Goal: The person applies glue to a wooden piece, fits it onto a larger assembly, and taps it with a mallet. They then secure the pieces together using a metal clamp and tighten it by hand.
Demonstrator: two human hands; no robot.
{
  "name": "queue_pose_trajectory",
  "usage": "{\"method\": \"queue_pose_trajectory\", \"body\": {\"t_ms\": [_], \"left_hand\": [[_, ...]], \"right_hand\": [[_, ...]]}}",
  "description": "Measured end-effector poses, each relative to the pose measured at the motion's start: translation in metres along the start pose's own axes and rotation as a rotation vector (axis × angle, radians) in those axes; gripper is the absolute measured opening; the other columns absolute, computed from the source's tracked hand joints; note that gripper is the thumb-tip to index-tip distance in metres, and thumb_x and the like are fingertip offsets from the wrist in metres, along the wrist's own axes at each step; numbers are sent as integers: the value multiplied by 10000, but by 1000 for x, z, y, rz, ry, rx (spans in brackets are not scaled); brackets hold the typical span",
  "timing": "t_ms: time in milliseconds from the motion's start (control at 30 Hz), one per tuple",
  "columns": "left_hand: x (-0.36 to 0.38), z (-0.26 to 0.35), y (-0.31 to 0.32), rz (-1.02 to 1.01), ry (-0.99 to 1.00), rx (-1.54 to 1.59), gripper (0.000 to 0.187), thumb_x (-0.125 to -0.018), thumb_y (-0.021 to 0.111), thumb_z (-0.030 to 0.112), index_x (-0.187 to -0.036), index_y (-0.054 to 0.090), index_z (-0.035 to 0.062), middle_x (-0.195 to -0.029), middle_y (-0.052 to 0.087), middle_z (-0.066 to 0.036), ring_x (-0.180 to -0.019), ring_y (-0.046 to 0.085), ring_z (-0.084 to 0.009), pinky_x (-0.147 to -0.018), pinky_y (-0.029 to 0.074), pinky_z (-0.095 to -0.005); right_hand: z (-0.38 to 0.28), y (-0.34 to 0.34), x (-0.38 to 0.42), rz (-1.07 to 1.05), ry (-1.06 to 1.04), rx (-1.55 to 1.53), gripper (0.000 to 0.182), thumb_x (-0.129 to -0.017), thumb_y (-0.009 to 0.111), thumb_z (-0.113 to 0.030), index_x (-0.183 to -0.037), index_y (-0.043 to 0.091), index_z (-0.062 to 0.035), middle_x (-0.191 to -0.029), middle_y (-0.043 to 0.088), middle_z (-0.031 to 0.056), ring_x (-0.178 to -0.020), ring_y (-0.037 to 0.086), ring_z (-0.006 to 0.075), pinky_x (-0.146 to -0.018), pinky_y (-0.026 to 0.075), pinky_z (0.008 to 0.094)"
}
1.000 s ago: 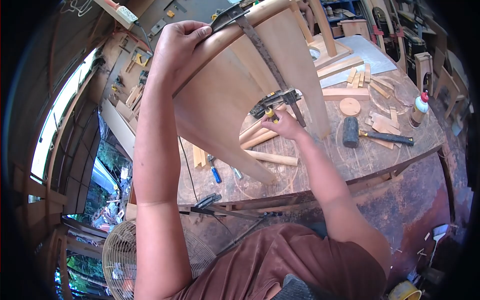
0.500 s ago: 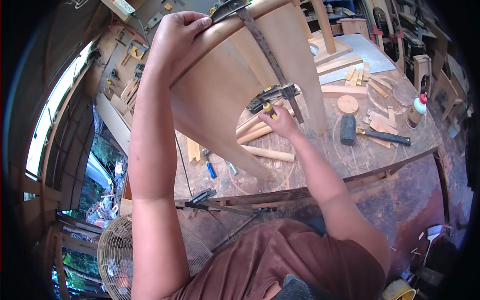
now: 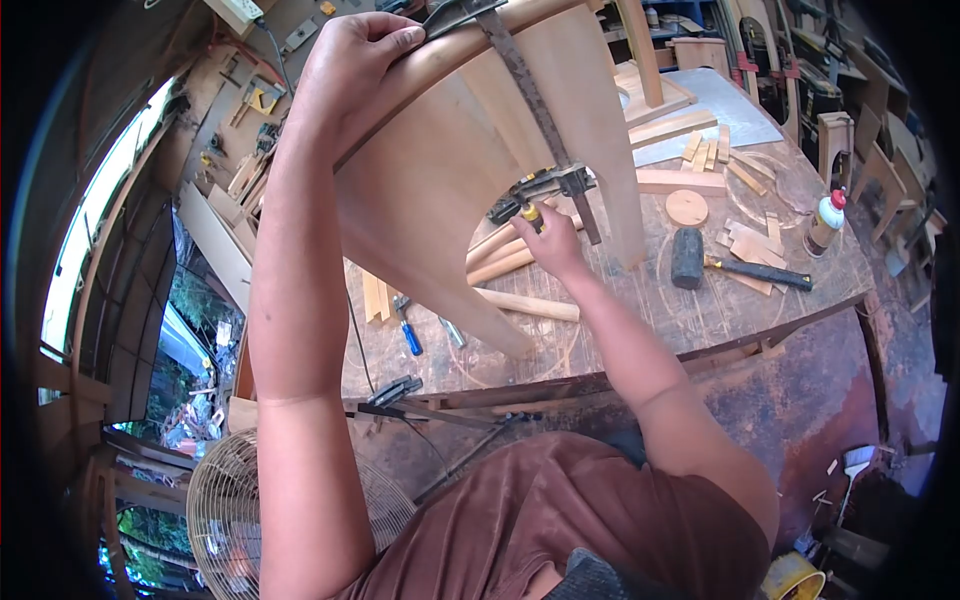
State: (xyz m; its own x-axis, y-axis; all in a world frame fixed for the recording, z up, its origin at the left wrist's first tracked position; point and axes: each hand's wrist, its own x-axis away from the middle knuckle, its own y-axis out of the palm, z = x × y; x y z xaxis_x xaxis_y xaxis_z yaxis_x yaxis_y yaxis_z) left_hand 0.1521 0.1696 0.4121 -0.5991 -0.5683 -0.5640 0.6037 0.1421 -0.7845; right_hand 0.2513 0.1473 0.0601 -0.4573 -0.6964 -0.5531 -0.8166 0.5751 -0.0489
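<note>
A curved wooden furniture piece (image 3: 420, 200) with a rounded top rail (image 3: 450, 62) stands on the workbench. A bar clamp (image 3: 525, 90) spans it, one jaw at the top rail and the other beside the arched cutout. My left hand (image 3: 355, 65) grips the top rail next to the upper jaw, its thumb on top; some of its fingers are hidden. Lower down, my right hand (image 3: 552, 243) is closed on the clamp's yellow handle (image 3: 532, 216). Beneath the cutout lie several wooden rods (image 3: 530, 304).
On the workbench (image 3: 640, 335) lie a black mallet (image 3: 688, 258), a wooden disc (image 3: 687, 208), wood offcuts (image 3: 752, 243) and a blue-handled tool (image 3: 411, 338). A red-capped bottle (image 3: 825, 224) stands near the right edge. A fan (image 3: 225, 505) is below left.
The bench and furniture piece appear slightly farther left as the camera shifts. Both hands keep their holds, with the right fingers slightly changed around the clamp handle.
</note>
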Motion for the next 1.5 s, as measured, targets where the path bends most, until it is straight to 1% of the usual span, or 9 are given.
{"method": "queue_pose_trajectory", "body": {"t_ms": [233,467,567,733,900,1100,1200,1300,1500], "left_hand": [[-6,-7,1,-9,-11,57,273,-912,695,235,-1062,721,8,-831,698,-7,-733,587,-51,-692,491,-251],[1,3,0,4,-11,6,263,-920,686,234,-1049,724,8,-823,698,-11,-728,588,-56,-698,486,-255],[3,8,-2,2,-27,-14,261,-926,676,233,-1053,721,10,-830,698,-13,-733,588,-57,-703,480,-253],[4,4,-1,13,-28,9,263,-936,660,228,-1076,709,11,-848,693,-4,-746,583,-52,-708,474,-247],[2,2,-1,7,20,-6,252,-940,656,228,-1062,712,14,-827,682,6,-744,574,-45,-718,472,-250],[0,8,-4,7,-25,-31,337,-973,596,322,-1058,707,15,-824,681,5,-742,566,-37,-726,471,-267],[8,24,-3,-118,-136,-51,434,-963,575,410,-1036,698,0,-826,702,-69,-751,628,-119,-743,488,-312],[10,28,7,-44,110,-383,529,-884,621,505,-1010,685,-5,-885,680,-234,-876,667,-375,-802,502,-430],[25,12,18,-3,48,-594,635,-830,665,546,-1189,548,36,-1037,690,-177,-975,671,-337,-844,525,-461]], "right_hand": [[13,-29,-25,-615,127,-312,270,-880,716,-274,-967,645,-28,-852,669,55,-833,591,133,-805,464,324],[-4,-2,3,-68,5,-131,322,-854,739,-298,-960,635,-13,-815,664,102,-753,624,182,-729,493,335],[-12,4,4,123,28,-1,372,-849,735,-323,-991,639,6,-825,684,160,-748,678,310,-677,513,403],[5,-5,-8,-35,-16,54,349,-863,724,-314,-970,647,8,-816,685,144,-745,670,266,-690,502,380],[6,-28,-26,-585,139,-196,263,-888,689,-278,-958,659,-26,-843,670,50,-798,596,123,-743,481,319],[-1,-7,-4,-97,32,-169,312,-867,718,-290,-923,614,-1,-770,649,99,-735,614,182,-713,485,341],[-17,-7,3,-29,109,-15,351,-846,733,-317,-902,602,3,-768,652,130,-716,633,222,-675,487,367],[-6,-2,1,6,69,-26,373,-847,721,-337,-903,596,11,-792,659,171,-717,641,288,-667,487,396],[11,4,-7,-92,35,-17,330,-871,685,-316,-925,636,5,-809,664,175,-757,648,264,-711,489,379]]}}
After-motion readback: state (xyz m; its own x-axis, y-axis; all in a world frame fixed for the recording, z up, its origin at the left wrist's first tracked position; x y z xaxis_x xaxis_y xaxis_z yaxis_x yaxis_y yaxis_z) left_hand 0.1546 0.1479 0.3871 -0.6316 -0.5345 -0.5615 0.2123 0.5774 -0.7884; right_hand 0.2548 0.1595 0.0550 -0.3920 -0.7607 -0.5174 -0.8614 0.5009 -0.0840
